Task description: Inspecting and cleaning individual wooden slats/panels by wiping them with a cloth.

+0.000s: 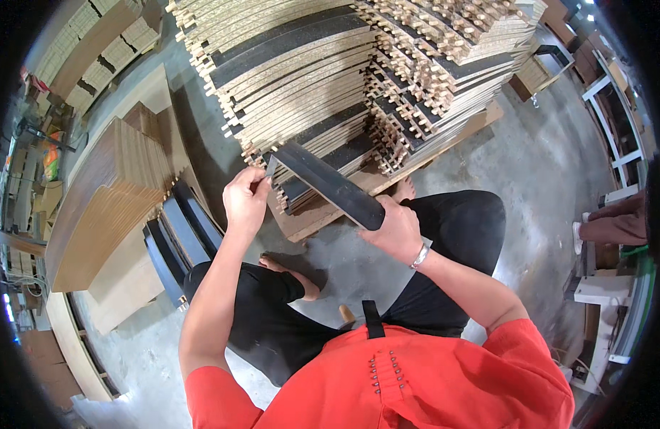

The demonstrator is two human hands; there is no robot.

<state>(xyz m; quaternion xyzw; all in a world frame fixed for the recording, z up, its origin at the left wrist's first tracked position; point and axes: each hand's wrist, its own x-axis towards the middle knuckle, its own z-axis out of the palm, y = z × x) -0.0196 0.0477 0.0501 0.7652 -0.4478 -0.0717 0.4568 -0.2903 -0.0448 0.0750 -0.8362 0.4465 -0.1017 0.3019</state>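
Observation:
In front of me my right hand (394,230) grips the near end of a long, narrow board with a black face (326,184), its thumb on top. The board slants up and left toward my left hand. My left hand (245,200) is closed, thumb and finger pinching a thin, flat grey strip (271,169), perhaps a blade; its kind is unclear. That strip lies against the board's far end. Just beyond is a tall stack of narrow boards (294,79), black-faced and bare particleboard edges showing, with wooden dowels (433,82) sticking out of their ends.
Curved brown wood-grain panels (108,193) stand stacked at my left, beside several dark boards (179,232) near my knee. The tall stack rests on a wooden base board (308,223). At the right, another person's leg (616,220) shows near a white metal frame (612,129).

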